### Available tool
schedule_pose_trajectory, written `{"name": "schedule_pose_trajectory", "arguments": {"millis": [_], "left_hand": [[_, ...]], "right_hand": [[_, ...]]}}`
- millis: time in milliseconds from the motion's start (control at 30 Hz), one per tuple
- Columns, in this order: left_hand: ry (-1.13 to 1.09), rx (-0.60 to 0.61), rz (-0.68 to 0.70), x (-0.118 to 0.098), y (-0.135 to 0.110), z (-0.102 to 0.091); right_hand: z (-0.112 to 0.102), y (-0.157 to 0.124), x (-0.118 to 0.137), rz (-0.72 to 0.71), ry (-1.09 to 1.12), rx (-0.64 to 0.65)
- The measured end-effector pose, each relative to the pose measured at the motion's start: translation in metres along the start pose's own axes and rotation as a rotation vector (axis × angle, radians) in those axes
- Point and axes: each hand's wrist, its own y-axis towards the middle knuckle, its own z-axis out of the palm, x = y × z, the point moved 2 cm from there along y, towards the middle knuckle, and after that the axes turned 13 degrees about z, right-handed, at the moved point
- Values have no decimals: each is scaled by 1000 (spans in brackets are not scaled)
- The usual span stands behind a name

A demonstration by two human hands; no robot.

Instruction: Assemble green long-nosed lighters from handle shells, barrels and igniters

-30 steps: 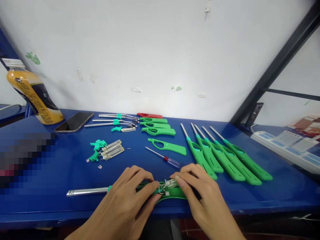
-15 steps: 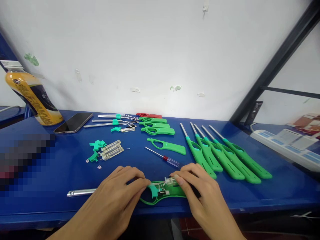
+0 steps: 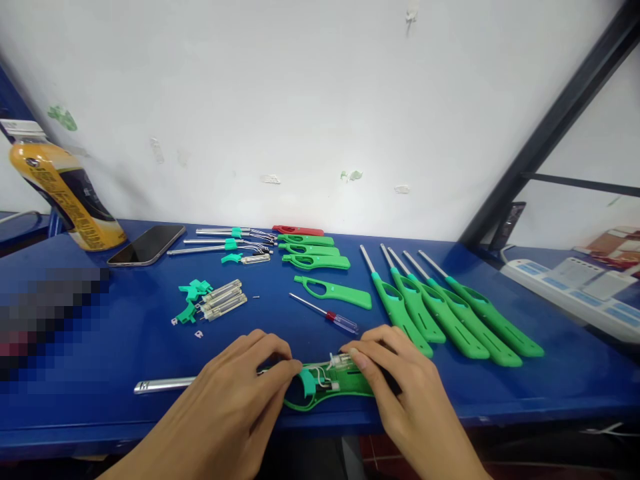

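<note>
An opened green long-neck lighter [image 3: 350,385] lies at the table's front edge, its inside facing up. White wires, a teal trigger [image 3: 308,383] and a clear fuel tank [image 3: 342,361] show in its shell. My left hand [image 3: 245,393] is closed round the front of the lighter, thumb and fingers pinched beside the trigger. A metal tube [image 3: 164,385] sticks out to the left from under that hand. My right hand [image 3: 395,380] grips the handle end, its fingertips on the fuel tank. Both palms hide parts of the lighter.
Beyond my hands lie a screwdriver [image 3: 325,314], a green shell half [image 3: 334,292] and several fuel tanks [image 3: 223,300] with teal triggers [image 3: 193,293]. Several assembled lighters [image 3: 457,327] rest at right. A phone [image 3: 147,245] and a bottle [image 3: 70,193] are at left, a power strip [image 3: 575,287] far right.
My left hand has shifted very slightly at the front of the lighter, baring a little more of the metal tube. The right hand stays nearly still.
</note>
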Motion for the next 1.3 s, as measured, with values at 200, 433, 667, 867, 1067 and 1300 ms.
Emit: {"name": "schedule_pose_trajectory", "arguments": {"millis": [200,433,667,867,1067,1300], "left_hand": [[105,-84,55,-11,6,-1],[134,-70,101,-14,7,3],[175,-74,94,-16,6,6],[161,-37,85,-18,6,9],[133,-34,53,-21,7,11],[129,-15,63,-19,3,13]], "right_hand": [[1,-1,-1,-15,-4,-2],[1,-1,0,-16,1,-14],[0,0,1,-11,9,-15],[-1,-1,0,-7,10,2],[-1,-1,0,5,11,13],[-1,-3,-3,36,24,40]]}}
